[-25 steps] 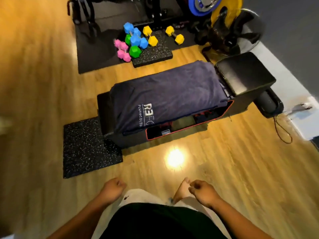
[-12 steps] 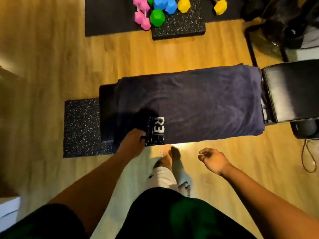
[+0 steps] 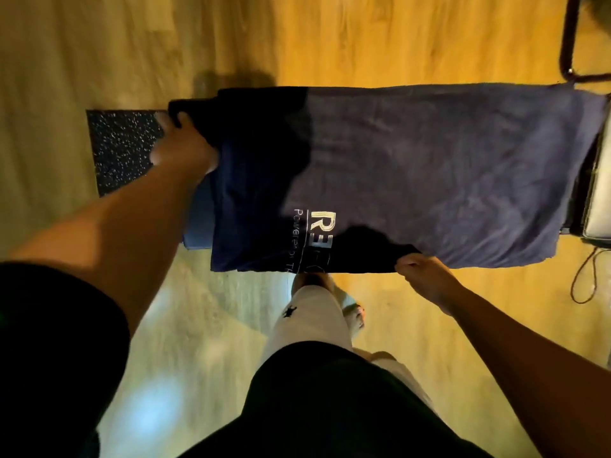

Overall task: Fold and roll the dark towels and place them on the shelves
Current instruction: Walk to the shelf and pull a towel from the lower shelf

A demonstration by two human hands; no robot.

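1. A dark towel [image 3: 413, 166] is lying spread flat over a low padded counter [image 3: 198, 223], covering nearly all of its top; only a blue strip of the counter is showing at the left end.
2. The towel is carrying pale printed lettering [image 3: 319, 223] near its front edge, and that front edge is hanging a little over the counter's side.
3. The left hand [image 3: 185, 147] is gripping the towel's far left corner, its fingers [image 3: 172, 122] closed around a bunched fold of cloth at the counter's end.
4. The right hand [image 3: 426, 279] is pinching the front hem of the towel just right of the lettering, fingers [image 3: 408, 261] curled tight on the edge.
5. Both arms are reaching forward from a person in a black shirt and light trousers [image 3: 310, 319], standing barefoot just in front of the counter.
6. A black speckled rubber mat [image 3: 125, 150] is lying on the wooden floor [image 3: 396, 41] under and beyond the counter's left end.
7. At the right edge a black padded seat [image 3: 600, 206] is sitting right beside the towel's far end, with a dark cable [image 3: 587, 282] looping on the floor below it.
8. A thin dark metal frame [image 3: 567, 38] is standing in the upper right corner.
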